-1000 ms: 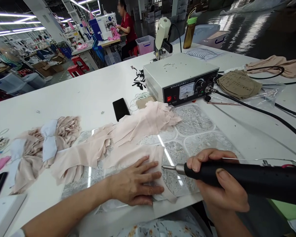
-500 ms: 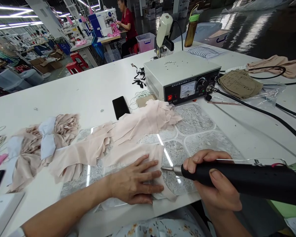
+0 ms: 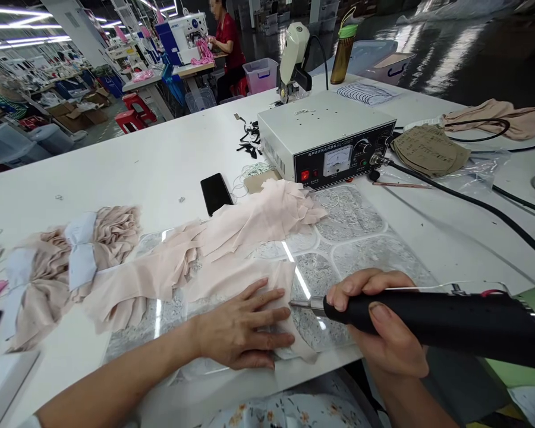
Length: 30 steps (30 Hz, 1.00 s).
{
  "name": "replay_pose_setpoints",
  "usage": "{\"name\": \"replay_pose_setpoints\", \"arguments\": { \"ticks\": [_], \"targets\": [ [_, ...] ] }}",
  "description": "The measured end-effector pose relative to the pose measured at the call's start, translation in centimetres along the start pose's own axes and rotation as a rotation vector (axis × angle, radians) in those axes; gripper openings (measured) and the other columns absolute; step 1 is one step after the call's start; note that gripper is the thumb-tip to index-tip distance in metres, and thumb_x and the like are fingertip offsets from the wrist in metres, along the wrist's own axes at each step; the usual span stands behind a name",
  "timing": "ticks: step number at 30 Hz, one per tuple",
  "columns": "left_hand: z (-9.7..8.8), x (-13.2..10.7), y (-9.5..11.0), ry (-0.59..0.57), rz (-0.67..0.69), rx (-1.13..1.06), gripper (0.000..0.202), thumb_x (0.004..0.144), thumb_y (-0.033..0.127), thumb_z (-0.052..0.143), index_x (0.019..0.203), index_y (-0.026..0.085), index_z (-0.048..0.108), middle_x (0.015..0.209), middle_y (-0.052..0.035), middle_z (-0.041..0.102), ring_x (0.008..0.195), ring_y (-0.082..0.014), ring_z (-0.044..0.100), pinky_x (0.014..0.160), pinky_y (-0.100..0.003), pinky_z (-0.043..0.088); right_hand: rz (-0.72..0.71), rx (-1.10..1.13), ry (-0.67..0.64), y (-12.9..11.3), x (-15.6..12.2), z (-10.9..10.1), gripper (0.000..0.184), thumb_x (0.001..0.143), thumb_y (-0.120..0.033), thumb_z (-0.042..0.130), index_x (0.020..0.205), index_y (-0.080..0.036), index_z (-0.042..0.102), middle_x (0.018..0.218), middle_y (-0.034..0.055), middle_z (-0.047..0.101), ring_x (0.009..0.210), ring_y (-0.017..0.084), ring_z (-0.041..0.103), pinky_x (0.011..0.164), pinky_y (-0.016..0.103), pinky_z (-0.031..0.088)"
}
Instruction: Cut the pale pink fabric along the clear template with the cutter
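My left hand (image 3: 247, 327) lies flat with spread fingers, pressing a pale pink fabric piece (image 3: 236, 279) onto a clear patterned mat (image 3: 361, 261). Wrapped around a black handheld ultrasonic welding tool (image 3: 428, 318), my right hand (image 3: 383, 321) points its metal tip leftward. That tip touches or nearly touches the fabric's right edge, close to my left fingertips. Behind the piece lies a loose pile of similar pink fabric (image 3: 267, 214), and more pieces (image 3: 147, 279) stretch out to the left.
A control box (image 3: 325, 137) with a dial and a lit red switch stands behind; its black cable (image 3: 463, 202) crosses the right side. A phone (image 3: 216, 193) lies nearby. Tied fabric bundles (image 3: 82, 249) are at left, brown pattern pieces (image 3: 430, 150) at right. A person (image 3: 227, 44) sits at a sewing machine.
The whole view has shifted slightly left. Both hands, the fabric and the tool keep nearly the same positions relative to each other.
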<state>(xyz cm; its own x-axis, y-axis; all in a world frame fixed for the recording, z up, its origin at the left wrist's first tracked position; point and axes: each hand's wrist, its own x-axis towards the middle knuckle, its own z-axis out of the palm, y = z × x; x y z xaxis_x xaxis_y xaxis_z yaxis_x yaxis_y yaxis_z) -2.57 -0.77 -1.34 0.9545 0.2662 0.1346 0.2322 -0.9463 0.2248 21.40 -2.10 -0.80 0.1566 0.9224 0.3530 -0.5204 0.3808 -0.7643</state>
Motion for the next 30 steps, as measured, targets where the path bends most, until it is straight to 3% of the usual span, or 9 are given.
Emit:
{"name": "replay_pose_setpoints", "arguments": {
  "ticks": [10, 17, 30],
  "targets": [
    [0.3, -0.1, 0.0, -0.028, -0.009, -0.025, 0.04, 0.095, 0.048, 0.05, 0.126, 0.024, 0.059, 0.135, -0.01, 0.053, 0.142, -0.0321, 0.027, 0.118, -0.052, 0.017, 0.037, 0.02, 0.005, -1.0, -0.9, -0.2, 0.008, 0.084, -0.023, 0.059, 0.091, -0.021, 0.059, 0.081, 0.0004, 0.058, 0.061, 0.013, 0.06, 0.062, 0.033, 0.055],
    [0.1, 0.1, -0.1, -0.009, -0.004, -0.045, 0.04, 0.095, 0.047, 0.05, 0.125, 0.022, 0.06, 0.131, -0.0114, 0.055, 0.142, -0.0313, 0.026, 0.118, -0.048, 0.023, 0.041, 0.018, -0.008, -1.2, -0.9, -0.1, 0.008, 0.083, -0.024, 0.059, 0.091, -0.021, 0.059, 0.081, 0.0003, 0.058, 0.06, 0.012, 0.06, 0.061, 0.033, 0.054],
    [0.4, 0.0, -0.1, 0.008, -0.007, -0.087, 0.038, 0.094, 0.044, 0.054, 0.123, 0.021, 0.062, 0.124, -0.0113, 0.058, 0.143, -0.0319, 0.025, 0.118, -0.047, 0.024, 0.044, -0.019, 0.007, -1.3, -1.1, -0.2, 0.009, 0.084, -0.024, 0.058, 0.092, -0.021, 0.059, 0.081, 0.0005, 0.058, 0.06, 0.012, 0.06, 0.06, 0.033, 0.054]
  ]
}}
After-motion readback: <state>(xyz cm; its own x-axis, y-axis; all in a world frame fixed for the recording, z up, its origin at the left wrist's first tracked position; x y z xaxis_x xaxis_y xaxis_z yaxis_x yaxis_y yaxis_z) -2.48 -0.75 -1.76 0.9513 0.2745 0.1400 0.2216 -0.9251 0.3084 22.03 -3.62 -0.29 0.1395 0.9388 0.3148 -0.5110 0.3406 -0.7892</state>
